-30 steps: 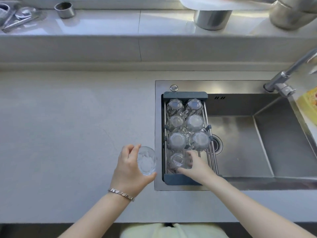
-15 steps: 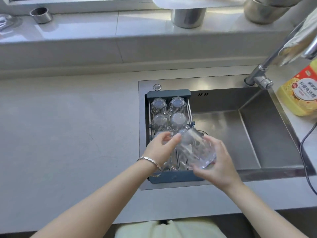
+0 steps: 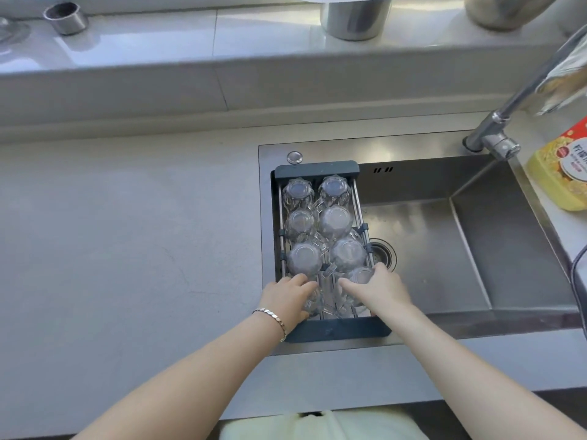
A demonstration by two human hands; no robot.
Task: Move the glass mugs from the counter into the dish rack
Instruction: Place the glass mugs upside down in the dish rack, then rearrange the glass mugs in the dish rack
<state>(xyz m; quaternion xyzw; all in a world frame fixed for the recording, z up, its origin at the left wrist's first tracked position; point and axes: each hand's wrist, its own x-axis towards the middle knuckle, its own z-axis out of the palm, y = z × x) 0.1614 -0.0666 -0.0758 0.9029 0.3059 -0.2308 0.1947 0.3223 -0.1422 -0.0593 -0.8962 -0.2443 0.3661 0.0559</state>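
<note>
Head view. Dark grey plastic dish rack with metal rails (image 3: 317, 170), set across the left end of a stainless steel sink (image 3: 476, 249). Six clear glass mugs (image 3: 336, 221), inverted, two columns. Left hand (image 3: 287, 298) wrapped round a seventh mug (image 3: 313, 304) at the near left; right hand (image 3: 379, 289) clasping an eighth mug (image 3: 359, 276) at the near right. Pale grey counter (image 3: 127, 249) alongside.

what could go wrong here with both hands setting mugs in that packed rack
1. The dish rack already holds six upturned mugs; the two in the near row sit close against the third-row mugs, so glass may knock and chip.
2. The left hand and right hand work side by side, and their mugs could clash.
3. The rack spans the sink; a slipped mug might fall in.
</note>
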